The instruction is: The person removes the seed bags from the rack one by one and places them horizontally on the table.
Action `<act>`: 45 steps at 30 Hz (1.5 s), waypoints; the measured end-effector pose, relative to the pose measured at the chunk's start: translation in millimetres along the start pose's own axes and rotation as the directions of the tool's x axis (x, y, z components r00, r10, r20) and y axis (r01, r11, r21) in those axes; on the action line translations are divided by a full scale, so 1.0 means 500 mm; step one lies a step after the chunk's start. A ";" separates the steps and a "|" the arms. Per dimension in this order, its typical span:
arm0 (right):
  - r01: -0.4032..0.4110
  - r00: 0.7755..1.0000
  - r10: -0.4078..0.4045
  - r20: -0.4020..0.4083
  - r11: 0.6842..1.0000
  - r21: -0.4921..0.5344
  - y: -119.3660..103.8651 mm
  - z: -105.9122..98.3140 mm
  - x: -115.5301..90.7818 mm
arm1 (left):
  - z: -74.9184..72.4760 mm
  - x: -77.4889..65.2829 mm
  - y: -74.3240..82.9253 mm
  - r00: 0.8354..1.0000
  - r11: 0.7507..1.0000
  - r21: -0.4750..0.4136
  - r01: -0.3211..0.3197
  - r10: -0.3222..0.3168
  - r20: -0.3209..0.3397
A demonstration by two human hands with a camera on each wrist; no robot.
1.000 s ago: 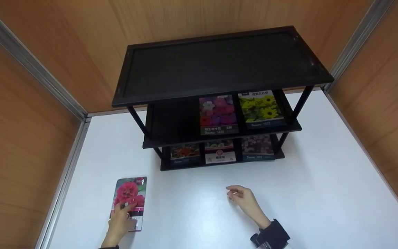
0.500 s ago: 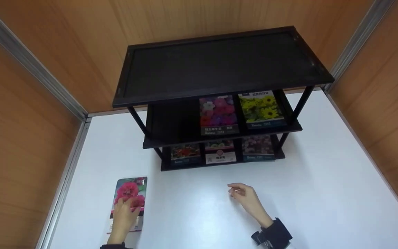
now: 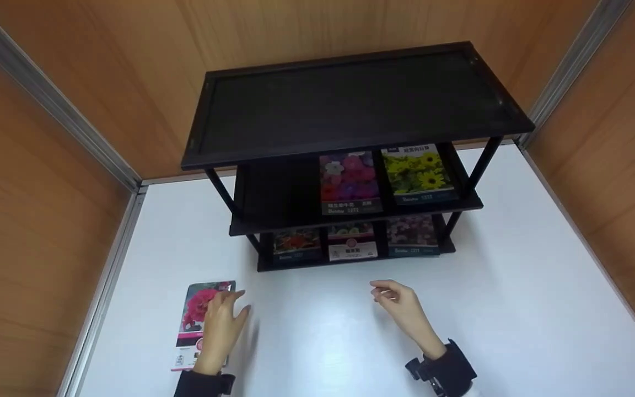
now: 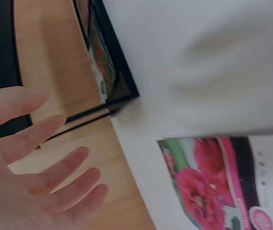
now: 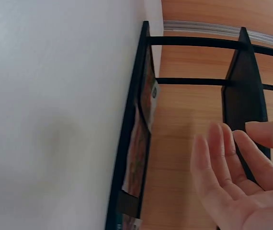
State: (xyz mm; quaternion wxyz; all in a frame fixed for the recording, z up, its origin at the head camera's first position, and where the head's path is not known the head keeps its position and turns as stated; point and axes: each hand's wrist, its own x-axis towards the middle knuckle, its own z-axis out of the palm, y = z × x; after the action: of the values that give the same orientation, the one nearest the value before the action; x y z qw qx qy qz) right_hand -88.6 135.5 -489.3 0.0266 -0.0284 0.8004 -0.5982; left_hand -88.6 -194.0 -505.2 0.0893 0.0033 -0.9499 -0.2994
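Observation:
My left hand hovers over the right part of a seed packet with pink flowers, lying on the white table at the left. In the left wrist view its fingers are spread and hold nothing, and the packet lies apart from them. My right hand is above the table in front of the black shelf rack, fingers loosely bent and holding nothing. The right wrist view shows this hand with the rack's tiers behind it.
On the middle tier lie a packet with pink and purple flowers and one with yellow flowers. The bottom tier bears an orange-flower packet, a white-labelled packet and a pale pink one. Wooden walls enclose the table.
My left hand has lifted off the pink-flower packet and moved up and to the right. The right hand has shifted slightly forward and right. The packet stays where it was.

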 end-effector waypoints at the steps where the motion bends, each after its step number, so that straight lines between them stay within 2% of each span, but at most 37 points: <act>1: 0.007 1.000 -0.007 -0.002 1.000 -0.007 -0.004 -0.002 0.000 | 0.001 0.002 0.006 1.000 1.000 0.003 -0.008 0.008 -0.012; 7: 0.027 0.999 -0.029 -0.026 0.997 -0.072 0.004 -0.007 0.011 | 0.001 0.014 0.038 0.998 0.999 -0.013 -0.049 0.048 -0.047; 12: 0.034 0.998 -0.039 -0.051 0.996 -0.082 -0.003 -0.012 0.019 | 0.000 0.030 0.069 0.994 0.994 -0.039 -0.098 0.095 -0.062; 25: 0.035 0.993 -0.043 -0.109 0.997 -0.067 -0.058 -0.038 0.056 | 0.012 0.068 0.160 0.986 0.979 -0.132 -0.158 0.149 -0.072; 28: 0.050 0.991 -0.057 -0.123 0.997 -0.054 -0.069 -0.045 0.066 | 0.015 0.077 0.183 0.982 0.970 -0.164 -0.177 0.164 -0.089; 30: 0.058 0.989 -0.063 -0.132 0.997 -0.046 -0.093 -0.048 0.068 | 0.016 0.084 0.198 0.980 0.965 -0.183 -0.187 0.171 -0.102; 36: 0.058 0.985 -0.062 -0.162 0.998 -0.030 -0.111 -0.060 0.095 | 0.023 0.107 0.237 0.974 0.952 -0.227 -0.205 0.176 -0.144; 42: 0.071 0.981 -0.078 -0.180 0.996 -0.046 -0.122 -0.070 0.125 | 0.033 0.136 0.270 0.955 0.945 -0.205 -0.255 0.214 -0.205; 45: 0.084 0.977 -0.098 -0.188 0.993 -0.078 -0.128 -0.072 0.138 | 0.039 0.152 0.285 0.949 0.942 -0.187 -0.279 0.241 -0.205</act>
State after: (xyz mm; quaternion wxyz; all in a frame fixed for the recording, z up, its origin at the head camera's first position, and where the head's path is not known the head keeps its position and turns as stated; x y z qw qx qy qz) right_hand -159.1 146.6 -418.4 -0.0791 -0.0082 0.8173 -0.5706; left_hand -160.0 -70.3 -427.0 0.2129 -0.1053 -0.8924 -0.3837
